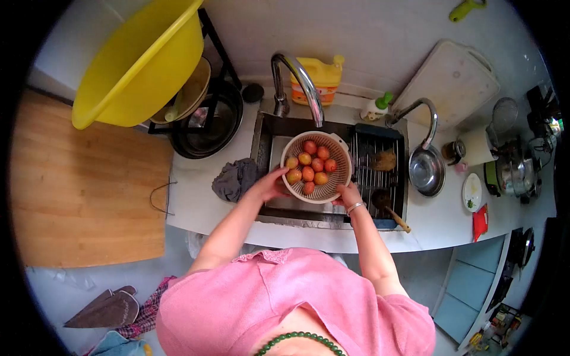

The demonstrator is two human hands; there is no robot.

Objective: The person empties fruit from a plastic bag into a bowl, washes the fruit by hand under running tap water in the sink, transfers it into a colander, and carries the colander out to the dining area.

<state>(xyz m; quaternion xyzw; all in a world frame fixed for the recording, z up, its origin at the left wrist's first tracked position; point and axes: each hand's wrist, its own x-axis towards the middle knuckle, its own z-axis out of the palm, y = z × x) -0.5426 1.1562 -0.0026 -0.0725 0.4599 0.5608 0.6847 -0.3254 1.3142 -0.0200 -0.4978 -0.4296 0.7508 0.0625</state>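
Observation:
A pale plastic colander (pixel 286 159) is held over the sink (pixel 279 212), below the spout of the tall chrome faucet (pixel 309 89). Inside it lie several round red and orange-yellow fruits (pixel 307 173) that look like small tomatoes. My left hand (pixel 272 184) grips the colander's left rim. On the lower right side, my right hand (pixel 347 194) is closed on the rim, a bracelet at its wrist. The colander's underside is hidden.
A black drying rack (pixel 380 139) covers the sink's right part, holding a scrubber (pixel 383 160) and a wooden-handled brush (pixel 398 219). Left of the sink lies a grey cloth (pixel 233 180). A metal bowl (pixel 426 170) stands to the right. A yellow basin (pixel 142 65) rises at upper left.

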